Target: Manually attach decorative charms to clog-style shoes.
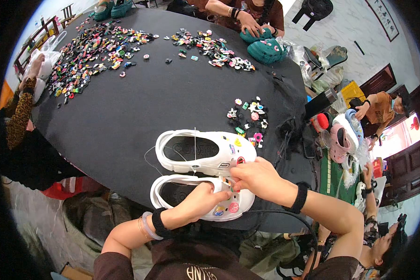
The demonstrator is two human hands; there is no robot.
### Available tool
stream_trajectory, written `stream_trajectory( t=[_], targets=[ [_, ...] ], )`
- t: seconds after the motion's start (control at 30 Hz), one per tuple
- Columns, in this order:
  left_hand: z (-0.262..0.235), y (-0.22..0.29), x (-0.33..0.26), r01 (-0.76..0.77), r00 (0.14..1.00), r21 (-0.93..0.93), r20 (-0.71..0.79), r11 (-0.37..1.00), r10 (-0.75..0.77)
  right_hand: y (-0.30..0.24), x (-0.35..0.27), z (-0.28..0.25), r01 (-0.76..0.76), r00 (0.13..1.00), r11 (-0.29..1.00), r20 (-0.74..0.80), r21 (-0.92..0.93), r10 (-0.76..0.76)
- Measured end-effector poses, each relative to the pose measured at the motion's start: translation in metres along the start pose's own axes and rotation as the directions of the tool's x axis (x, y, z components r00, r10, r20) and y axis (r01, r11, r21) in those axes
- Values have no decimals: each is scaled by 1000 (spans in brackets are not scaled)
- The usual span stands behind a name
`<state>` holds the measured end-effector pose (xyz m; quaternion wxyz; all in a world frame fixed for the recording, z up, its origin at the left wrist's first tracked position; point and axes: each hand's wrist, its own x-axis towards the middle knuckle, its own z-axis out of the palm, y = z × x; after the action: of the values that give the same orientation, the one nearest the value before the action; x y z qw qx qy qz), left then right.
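Note:
Two white clogs [210, 161] lie side by side on the table, toes to the right, with a thin clear cord looped at their sides. Colourful shoe charms sit in the holes of both. My left hand [203, 199] grips the near clog [243, 205], fingers inside its opening and thumb over the upper. Closed in a pinch at that clog's upper, my right hand [261, 178] has its fingertips on a small coloured shoe charm, partly hidden by the fingers. A pink round charm [233, 207] shows near the toe.
Loose charms [254, 116] lie beyond the toes, and a large heap [98, 51] spreads at the far left. Across the table a person's hands [252, 25] handle green clogs [266, 50]. At left is another person's arm [25, 91]. A dark bottle [321, 102] is at right.

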<state>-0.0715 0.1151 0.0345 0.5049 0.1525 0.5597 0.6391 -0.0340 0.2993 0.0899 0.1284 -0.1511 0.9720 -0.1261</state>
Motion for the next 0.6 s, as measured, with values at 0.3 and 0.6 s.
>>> stream_trajectory(
  t=[0.3,0.6],
  targets=[
    [2,8,-11,74,997,-136,38,988,-70,-3,-37,20,-76,939,794,-223,603,260],
    [18,-11,-46,-216,976,-12,13,976,216,-9,-64,20,-5,825,835,-470,550,314]
  ],
)
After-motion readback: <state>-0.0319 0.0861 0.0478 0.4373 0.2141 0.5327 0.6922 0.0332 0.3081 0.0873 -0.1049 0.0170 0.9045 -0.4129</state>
